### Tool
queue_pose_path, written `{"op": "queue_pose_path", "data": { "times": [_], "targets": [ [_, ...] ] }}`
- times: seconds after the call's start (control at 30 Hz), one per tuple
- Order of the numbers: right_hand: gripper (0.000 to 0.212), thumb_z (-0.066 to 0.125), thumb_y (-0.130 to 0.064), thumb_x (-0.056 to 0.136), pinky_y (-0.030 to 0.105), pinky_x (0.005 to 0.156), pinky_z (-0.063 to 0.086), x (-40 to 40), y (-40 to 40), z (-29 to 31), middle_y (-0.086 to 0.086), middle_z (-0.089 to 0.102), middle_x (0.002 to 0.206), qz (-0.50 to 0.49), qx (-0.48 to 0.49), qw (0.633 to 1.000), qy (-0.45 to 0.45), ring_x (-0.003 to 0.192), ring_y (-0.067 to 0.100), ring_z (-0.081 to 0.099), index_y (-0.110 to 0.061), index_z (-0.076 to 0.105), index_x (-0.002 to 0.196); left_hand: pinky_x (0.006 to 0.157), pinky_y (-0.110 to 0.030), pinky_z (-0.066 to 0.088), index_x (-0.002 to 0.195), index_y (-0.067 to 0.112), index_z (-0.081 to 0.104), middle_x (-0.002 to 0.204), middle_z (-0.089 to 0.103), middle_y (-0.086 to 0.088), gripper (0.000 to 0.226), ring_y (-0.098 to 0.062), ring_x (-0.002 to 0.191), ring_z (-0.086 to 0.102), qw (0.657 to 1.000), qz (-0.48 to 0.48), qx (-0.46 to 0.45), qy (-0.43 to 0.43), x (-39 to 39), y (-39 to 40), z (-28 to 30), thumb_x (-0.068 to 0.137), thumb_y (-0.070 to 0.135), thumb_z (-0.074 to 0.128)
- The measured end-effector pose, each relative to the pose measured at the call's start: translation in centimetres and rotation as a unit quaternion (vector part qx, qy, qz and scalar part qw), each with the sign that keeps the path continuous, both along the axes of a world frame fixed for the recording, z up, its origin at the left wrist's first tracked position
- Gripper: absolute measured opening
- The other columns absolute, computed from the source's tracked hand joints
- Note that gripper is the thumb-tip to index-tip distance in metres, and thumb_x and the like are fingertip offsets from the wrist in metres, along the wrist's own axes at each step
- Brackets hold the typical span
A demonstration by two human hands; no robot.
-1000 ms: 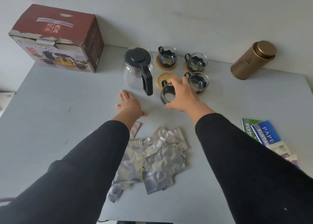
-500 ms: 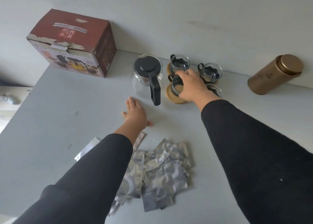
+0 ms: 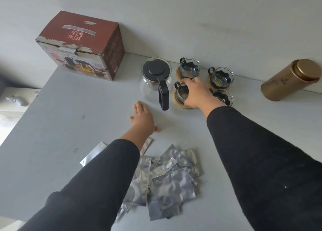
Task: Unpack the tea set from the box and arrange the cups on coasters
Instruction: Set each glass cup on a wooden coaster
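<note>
Cup (image 3: 182, 94) sits on coaster (image 3: 181, 105) at 5 o'clock of teapot (image 3: 155, 80), right hand (image 3: 196, 93) gripping it from above, fingers curled round the rim. Left hand (image 3: 142, 117) lies flat on table (image 3: 69, 117), fingers straight. Three other cups look already on coasters; box (image 3: 81, 45) stands at 10 o'clock. Step: last cup placement, looks nearly done. Next: let go cleanly without tipping it.

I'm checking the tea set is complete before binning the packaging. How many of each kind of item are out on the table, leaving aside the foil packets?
Glass cups: 4
Wooden coasters: 4, one under each cup
Teapot: 1
Box: 1
Gold tin: 1
Total: 11
</note>
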State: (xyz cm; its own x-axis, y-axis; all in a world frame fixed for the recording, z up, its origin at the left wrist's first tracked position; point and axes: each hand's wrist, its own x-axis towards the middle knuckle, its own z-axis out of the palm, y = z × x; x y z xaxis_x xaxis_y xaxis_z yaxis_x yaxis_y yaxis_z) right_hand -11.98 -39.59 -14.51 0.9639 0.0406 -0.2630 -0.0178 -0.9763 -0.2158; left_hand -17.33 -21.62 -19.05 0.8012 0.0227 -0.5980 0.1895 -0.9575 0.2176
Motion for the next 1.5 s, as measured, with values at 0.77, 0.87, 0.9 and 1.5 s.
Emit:
{"op": "queue_pose_path", "data": {
  "times": [0.77, 0.87, 0.9, 1.5],
  "targets": [
    [0.037, 0.07, -0.036, 0.072, 0.029, 0.076, 0.044, -3.0, 5.7, 3.5, 0.0, 0.055, 0.092, -0.027, 0.135, 0.983, -0.119, 0.085, 0.019, 0.052, -0.01, 0.062, 0.098, 0.099, -0.036, 0.039, 0.143, 0.005, 0.03, 0.144, 0.037, -0.015, 0.047, -0.031, 0.129, 0.041, 0.962, 0.17, -0.173, -0.126, 3.9, 3.8, 1.8, 0.1, 0.019, 0.041],
    [0.04, 0.069, -0.042, 0.075, 0.026, 0.07, 0.036, -4.1, 7.2, 2.6, -0.001, 0.055, 0.09, -0.081, 0.116, 0.98, -0.138, 0.084, 0.02, 0.052, -0.011, 0.058, 0.097, 0.089, -0.036, 0.041, 0.14, 0.003, 0.038, 0.139, 0.046, -0.016, 0.047, -0.034, 0.124, 0.046, 0.945, 0.224, -0.222, -0.085, 5.2, 4.3, 1.6, 0.102, 0.028, 0.029],
    [0.04, 0.068, -0.042, 0.077, 0.026, 0.07, 0.035, -4.4, 7.7, 2.2, 0.002, 0.056, 0.09, -0.104, 0.115, 0.978, -0.143, 0.086, 0.022, 0.053, -0.009, 0.057, 0.098, 0.088, -0.035, 0.041, 0.138, 0.002, 0.042, 0.136, 0.049, -0.017, 0.049, -0.035, 0.122, 0.048, 0.942, 0.229, -0.234, -0.072, 5.4, 4.3, 1.6, 0.102, 0.031, 0.025],
    [0.025, 0.051, -0.019, 0.094, 0.028, 0.071, 0.036, -2.1, 12.1, 1.1, 0.019, 0.061, 0.105, -0.273, 0.166, 0.939, -0.124, 0.099, 0.033, 0.056, -0.001, 0.054, 0.111, 0.114, -0.045, 0.03, 0.144, 0.014, 0.039, 0.145, 0.045, -0.01, 0.071, -0.029, 0.135, 0.04, 0.845, 0.295, -0.445, -0.032, 5.9, 5.7, -1.0, 0.096, 0.058, 0.013]
  ]
}}
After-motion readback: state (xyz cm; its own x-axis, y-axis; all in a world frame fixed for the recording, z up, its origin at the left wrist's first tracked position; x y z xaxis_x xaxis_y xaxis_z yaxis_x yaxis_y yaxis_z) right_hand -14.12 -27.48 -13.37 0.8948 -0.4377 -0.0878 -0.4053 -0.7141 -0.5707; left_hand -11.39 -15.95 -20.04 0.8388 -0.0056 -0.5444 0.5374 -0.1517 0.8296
